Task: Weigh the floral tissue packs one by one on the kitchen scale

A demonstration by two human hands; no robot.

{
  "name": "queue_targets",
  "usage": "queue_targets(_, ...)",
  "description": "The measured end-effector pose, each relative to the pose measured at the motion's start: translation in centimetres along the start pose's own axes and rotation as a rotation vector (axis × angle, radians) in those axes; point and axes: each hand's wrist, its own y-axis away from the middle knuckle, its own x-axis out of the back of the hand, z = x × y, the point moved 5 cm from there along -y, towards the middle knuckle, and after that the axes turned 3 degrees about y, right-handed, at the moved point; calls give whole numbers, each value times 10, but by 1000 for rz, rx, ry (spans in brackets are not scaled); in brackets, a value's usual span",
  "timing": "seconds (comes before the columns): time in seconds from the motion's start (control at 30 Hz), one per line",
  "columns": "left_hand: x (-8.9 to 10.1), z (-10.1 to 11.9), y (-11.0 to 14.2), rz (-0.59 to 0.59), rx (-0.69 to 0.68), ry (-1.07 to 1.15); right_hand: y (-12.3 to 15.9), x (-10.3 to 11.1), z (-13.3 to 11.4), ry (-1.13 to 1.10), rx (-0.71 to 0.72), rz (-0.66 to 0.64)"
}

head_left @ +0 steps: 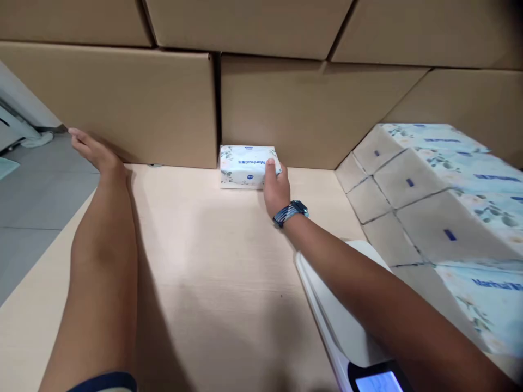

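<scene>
My right hand (278, 188), with a watch (291, 213) on its wrist, grips the right end of a white tissue pack (245, 163) printed with flowers and blue lettering. The thumb lies on top; the other fingers are mostly hidden behind the pack. It sits at the back of the table (212, 256), close to the wall of cardboard boxes (278, 109). At the table's far left corner, my left hand (95, 151) is open, its fingers stretched out near the face of another cardboard box (122, 103).
Stacked tissue packs (425, 201) stand along the right side. Under my right forearm is a white scale (322, 305) with a lit display (378, 382). More cardboard boxes (245, 24) rise above the back row. Beyond the left table edge shows a grey tiled floor (41, 201).
</scene>
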Motion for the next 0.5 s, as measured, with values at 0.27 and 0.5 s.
queue_targets(0.27,13,-15,3,207,86,45,10,0,-1,-15,30,58)
queue_targets(0.5,24,-24,4,342,61,84,8,2,0,-16,36,119)
